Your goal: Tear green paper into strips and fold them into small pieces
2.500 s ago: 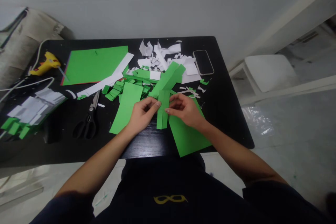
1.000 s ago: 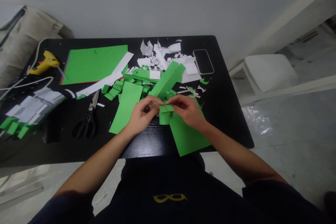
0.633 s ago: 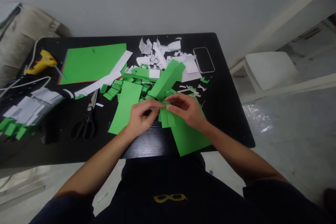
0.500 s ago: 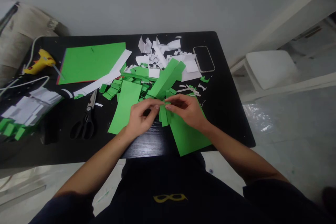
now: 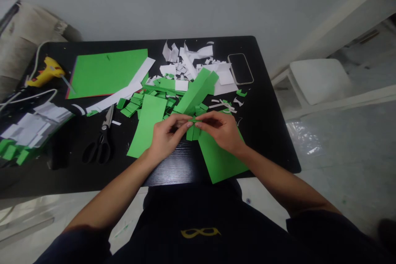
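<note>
Between the fingertips of both hands is a small green paper strip (image 5: pixel 194 121), seen nearly edge-on. My left hand (image 5: pixel 168 134) pinches its left end with thumb and forefinger, and my right hand (image 5: pixel 221 130) pinches the right end. Below the fingers, green paper pieces (image 5: pixel 192 133) show; whether they join the pinched strip I cannot tell. One green sheet (image 5: pixel 222 156) lies under and beside my right hand. Another green piece of paper (image 5: pixel 147 126) lies left of my left hand. Just beyond the fingers rests a long green strip (image 5: pixel 196 90) on the pile.
Black scissors (image 5: pixel 103 140) lie at left, near a stack of white and green folded paper (image 5: pixel 38 126). Behind are a yellow glue gun (image 5: pixel 48 72), green sheets (image 5: pixel 111 74), white scraps (image 5: pixel 185 68) and a phone (image 5: pixel 240 69). A white stool (image 5: pixel 318 76) stands right of the black table (image 5: pixel 269 132).
The pinched strip has turned to lie nearly edge-on between the fingertips, and the left fingers have shifted slightly. The green pieces below the fingers show less. Both hands stay in about the same place.
</note>
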### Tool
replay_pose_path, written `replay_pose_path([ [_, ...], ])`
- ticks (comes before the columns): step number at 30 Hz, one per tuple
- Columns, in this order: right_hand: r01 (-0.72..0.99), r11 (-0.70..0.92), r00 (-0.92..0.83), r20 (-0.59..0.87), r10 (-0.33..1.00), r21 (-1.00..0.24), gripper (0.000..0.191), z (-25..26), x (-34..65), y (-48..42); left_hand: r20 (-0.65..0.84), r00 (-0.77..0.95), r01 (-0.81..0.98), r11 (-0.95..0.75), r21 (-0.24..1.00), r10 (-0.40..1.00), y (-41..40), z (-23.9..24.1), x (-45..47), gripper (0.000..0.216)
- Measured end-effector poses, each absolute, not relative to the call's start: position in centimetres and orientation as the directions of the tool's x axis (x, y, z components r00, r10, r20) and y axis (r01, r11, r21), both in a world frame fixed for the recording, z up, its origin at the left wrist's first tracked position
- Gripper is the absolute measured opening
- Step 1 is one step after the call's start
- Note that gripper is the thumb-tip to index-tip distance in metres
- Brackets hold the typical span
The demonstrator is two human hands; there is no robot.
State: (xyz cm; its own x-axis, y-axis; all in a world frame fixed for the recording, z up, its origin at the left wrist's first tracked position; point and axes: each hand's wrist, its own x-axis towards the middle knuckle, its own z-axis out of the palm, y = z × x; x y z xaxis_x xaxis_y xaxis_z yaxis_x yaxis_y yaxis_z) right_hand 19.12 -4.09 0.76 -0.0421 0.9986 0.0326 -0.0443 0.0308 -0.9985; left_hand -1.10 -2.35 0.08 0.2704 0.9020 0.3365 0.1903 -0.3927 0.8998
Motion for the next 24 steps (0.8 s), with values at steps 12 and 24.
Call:
replay_pose_path([
  [12,-0.004,0.073,-0.027,0.073,0.997,-0.997,0.014,0.62,19.1,-4.09,0.259,0.271,0.159,-0.308,0.938,0.927,-1.99,0.23,-0.91,0.023],
  [24,0.02,0.043,-0.072,0.041,0.997,-0.999,0.021,0.77,19.07,-3.92,0.307,0.259,0.179,-0.358,0.917,0.916,-2.07,0.21,-0.93,0.016],
])
